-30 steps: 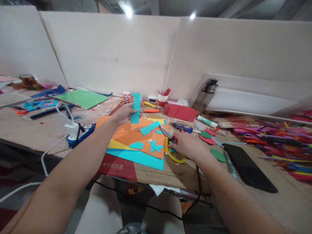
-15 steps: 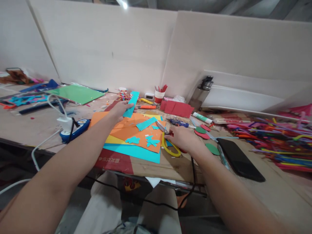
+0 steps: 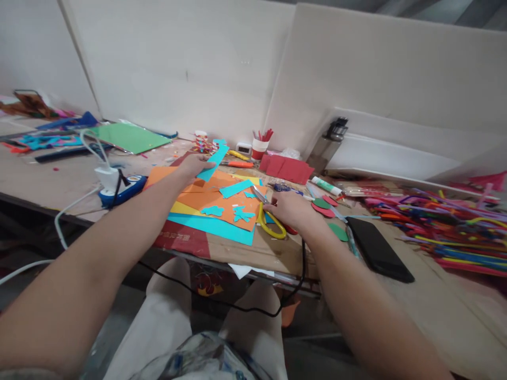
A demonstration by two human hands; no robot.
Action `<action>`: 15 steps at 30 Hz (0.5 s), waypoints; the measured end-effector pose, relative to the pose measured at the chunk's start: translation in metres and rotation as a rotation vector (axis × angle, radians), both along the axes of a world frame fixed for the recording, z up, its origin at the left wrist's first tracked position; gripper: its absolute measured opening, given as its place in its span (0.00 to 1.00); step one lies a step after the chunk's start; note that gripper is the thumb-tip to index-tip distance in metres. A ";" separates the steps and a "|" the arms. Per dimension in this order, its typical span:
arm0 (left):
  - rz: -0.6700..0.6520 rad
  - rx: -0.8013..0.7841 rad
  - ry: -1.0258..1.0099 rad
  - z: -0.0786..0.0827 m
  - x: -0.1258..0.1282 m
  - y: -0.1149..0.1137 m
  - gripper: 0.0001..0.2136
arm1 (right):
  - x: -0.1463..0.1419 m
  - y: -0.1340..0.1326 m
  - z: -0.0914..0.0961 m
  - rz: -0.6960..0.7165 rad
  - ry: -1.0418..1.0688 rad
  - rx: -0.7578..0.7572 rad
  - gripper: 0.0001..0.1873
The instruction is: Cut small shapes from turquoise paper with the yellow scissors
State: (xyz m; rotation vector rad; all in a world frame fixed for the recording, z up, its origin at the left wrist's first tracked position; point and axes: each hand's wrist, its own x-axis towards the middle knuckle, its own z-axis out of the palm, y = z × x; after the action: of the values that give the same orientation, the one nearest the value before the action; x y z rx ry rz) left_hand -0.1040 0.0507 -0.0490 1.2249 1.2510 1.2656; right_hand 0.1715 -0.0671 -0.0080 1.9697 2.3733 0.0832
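Note:
In the head view, my left hand [image 3: 195, 166] pinches a turquoise paper strip [image 3: 214, 162] above the stacked sheets. My right hand [image 3: 285, 205] is closed over the scissors [image 3: 273, 230], whose yellow loop sticks out toward me. The blades point up and left, low over the paper's right edge. Part of the handles is hidden under my hand. Beneath lie an orange sheet [image 3: 198, 198] and a turquoise sheet [image 3: 216, 228]. Another turquoise strip [image 3: 236, 188] and small cut-out shapes [image 3: 242, 214] rest on the orange paper.
A blue power strip [image 3: 123, 192] with a white plug stands left. Behind are a cup of red sticks [image 3: 260, 148], red paper [image 3: 285, 168] and a bottle [image 3: 327, 145]. To the right lie a glue stick [image 3: 326, 186], a black phone [image 3: 379, 249] and many pipe cleaners [image 3: 455, 227].
The view has tilted down, so the table appears higher. The strip in my left hand leans slightly more to the right. My right hand stays on the scissors.

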 end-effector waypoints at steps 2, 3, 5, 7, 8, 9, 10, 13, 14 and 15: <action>0.050 0.010 0.001 -0.001 -0.001 0.001 0.09 | -0.001 0.000 -0.001 -0.004 0.038 0.042 0.19; 0.076 0.012 0.004 -0.002 -0.002 0.001 0.09 | -0.001 0.001 -0.003 0.002 0.071 0.073 0.19; 0.115 0.002 0.029 -0.003 -0.003 0.002 0.08 | -0.003 0.004 -0.007 0.062 0.160 0.145 0.17; 0.134 -0.015 0.072 -0.003 -0.003 0.000 0.07 | -0.007 0.006 -0.012 0.176 0.274 0.208 0.12; 0.138 -0.020 0.096 -0.002 -0.003 -0.001 0.07 | -0.009 0.007 -0.014 0.234 0.339 0.231 0.10; 0.139 -0.021 0.118 -0.002 -0.003 -0.003 0.07 | -0.012 0.006 -0.016 0.283 0.404 0.243 0.08; 0.141 -0.020 0.135 -0.001 -0.002 -0.004 0.07 | -0.015 0.006 -0.018 0.315 0.466 0.244 0.07; 0.133 -0.019 0.168 0.003 -0.001 -0.008 0.07 | -0.025 0.001 -0.022 0.368 0.616 0.214 0.05; 0.125 -0.021 0.170 0.004 -0.001 -0.009 0.07 | -0.029 -0.001 -0.023 0.391 0.634 0.210 0.04; 0.114 -0.027 0.168 0.005 -0.001 -0.009 0.06 | -0.032 -0.003 -0.024 0.413 0.639 0.205 0.04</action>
State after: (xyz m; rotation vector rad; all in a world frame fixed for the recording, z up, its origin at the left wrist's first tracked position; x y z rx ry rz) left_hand -0.1049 0.0413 -0.0443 1.2770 1.4731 1.2429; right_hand 0.1397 -0.0700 -0.0322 1.7263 3.2700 -0.3526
